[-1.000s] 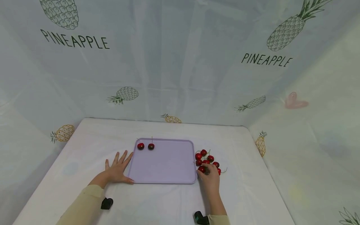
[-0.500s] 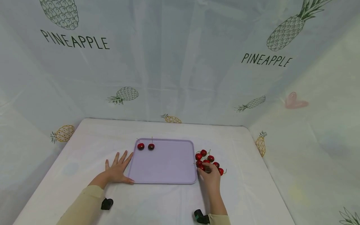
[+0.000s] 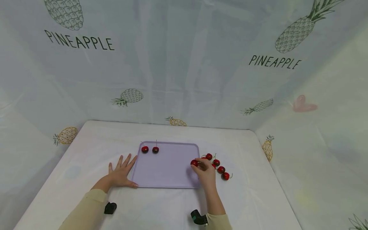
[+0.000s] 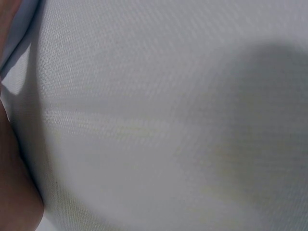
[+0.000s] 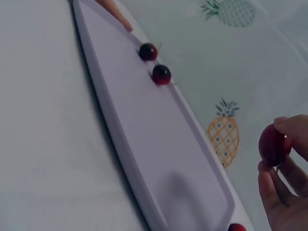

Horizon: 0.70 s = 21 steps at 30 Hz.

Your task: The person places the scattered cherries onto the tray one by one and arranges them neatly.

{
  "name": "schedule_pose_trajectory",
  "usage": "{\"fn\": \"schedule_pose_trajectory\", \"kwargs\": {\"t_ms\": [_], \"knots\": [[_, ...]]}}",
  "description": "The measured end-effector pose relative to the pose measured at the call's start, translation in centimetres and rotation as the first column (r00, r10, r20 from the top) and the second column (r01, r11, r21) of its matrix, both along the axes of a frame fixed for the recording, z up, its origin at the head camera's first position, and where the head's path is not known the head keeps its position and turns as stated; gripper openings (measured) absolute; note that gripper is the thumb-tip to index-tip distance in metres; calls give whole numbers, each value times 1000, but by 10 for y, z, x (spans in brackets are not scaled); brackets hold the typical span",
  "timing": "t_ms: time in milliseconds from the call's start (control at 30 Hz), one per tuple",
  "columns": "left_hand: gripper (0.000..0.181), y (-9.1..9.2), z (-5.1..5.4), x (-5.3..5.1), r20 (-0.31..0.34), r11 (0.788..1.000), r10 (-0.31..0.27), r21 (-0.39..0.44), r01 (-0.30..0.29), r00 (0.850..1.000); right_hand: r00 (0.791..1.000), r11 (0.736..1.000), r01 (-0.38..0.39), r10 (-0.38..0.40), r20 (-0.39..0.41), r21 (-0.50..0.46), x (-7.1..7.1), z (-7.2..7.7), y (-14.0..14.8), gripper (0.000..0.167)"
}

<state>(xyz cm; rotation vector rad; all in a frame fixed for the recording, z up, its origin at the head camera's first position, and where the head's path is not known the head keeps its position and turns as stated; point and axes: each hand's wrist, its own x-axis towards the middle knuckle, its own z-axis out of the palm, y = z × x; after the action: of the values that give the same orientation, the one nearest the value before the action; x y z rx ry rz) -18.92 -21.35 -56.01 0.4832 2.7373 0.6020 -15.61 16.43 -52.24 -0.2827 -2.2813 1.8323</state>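
A dark red cherry (image 3: 194,163) is pinched between the thumb and fingertips of my right hand (image 3: 207,172), above the right side of a lilac tray (image 3: 169,169). The right wrist view shows this cherry (image 5: 274,146) up close, its stem running down among the fingers. My left hand (image 3: 120,174) lies spread on the table, its thumb and a fingertip touching the tray's left edge. Two stemmed cherries, one at the corner (image 3: 144,149) and one beside it (image 3: 155,149), sit along the tray's back left. The left wrist view shows mostly white cloth and a bit of hand.
Several loose cherries (image 3: 221,169) lie on the white tablecloth (image 3: 247,198) right of the tray, some hidden behind my right hand. A pineapple-print curtain (image 3: 184,64) rises at the table's back edge. Black wrist cameras sit at the left sleeve (image 3: 110,208) and right sleeve (image 3: 198,218).
My right hand has lifted a cherry from the pile and moved left over the tray's right edge. My left hand has stayed in place; the head view has shifted slightly.
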Motion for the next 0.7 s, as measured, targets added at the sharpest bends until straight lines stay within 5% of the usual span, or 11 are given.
{"fn": "schedule_pose_trajectory", "kwargs": {"t_ms": [267,500,700], "knots": [[128,2,1,1,-7,999,5,-41,-6,1000,989,986,-140,135,-55,-90,1,41,-32,31],[130,1,-2,0,-12,1000,7,0,-7,1000,946,954,-289,272,-179,-77,-12,46,-46,33],[132,-2,-12,-1,-34,1000,14,12,-14,999,905,934,-355,355,-232,43,-30,43,-56,30]]}}
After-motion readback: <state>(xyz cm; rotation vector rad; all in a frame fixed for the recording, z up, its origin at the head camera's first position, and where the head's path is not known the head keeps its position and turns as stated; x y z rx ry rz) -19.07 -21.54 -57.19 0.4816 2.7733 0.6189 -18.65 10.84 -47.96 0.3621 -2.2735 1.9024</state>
